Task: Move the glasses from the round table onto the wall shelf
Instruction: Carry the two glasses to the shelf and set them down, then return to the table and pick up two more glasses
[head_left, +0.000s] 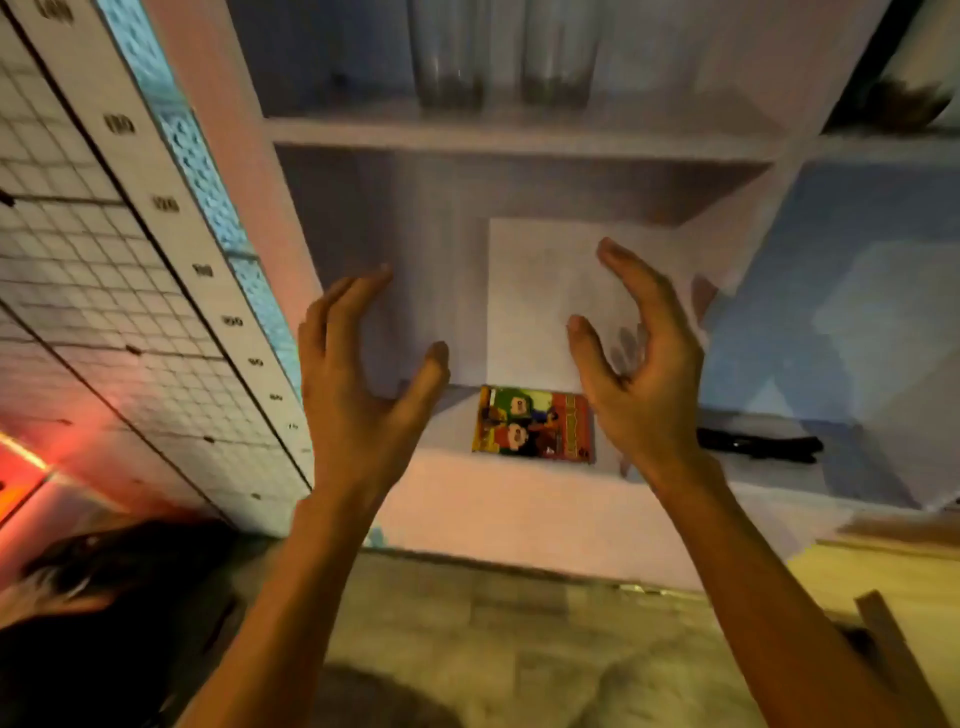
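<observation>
A white height chart (171, 249) with black numbers runs slantwise down the far left, beside a grid-patterned panel (78, 270). Right of it rises the wall shelf (519, 137), pale and blurred. On its upper board stand two tall clear glasses, the left glass (449, 57) just beside the right glass (558, 54), both upright and cut off by the top edge of the view.

Below that board, both bare hands are raised in front of the lower compartment. The left hand (363, 374) has its grip released: fingers spread and curved, thumb apart, nothing in it. Between the hands, on the lower board, a colourful picture card (532, 423) lies flat. The right hand (636, 364) is likewise released, fingers curved and parted, holding nothing, its thumb side just above the card's right edge. Further right on the same board lies a dark, elongated object (758, 447), too blurred to identify.
</observation>
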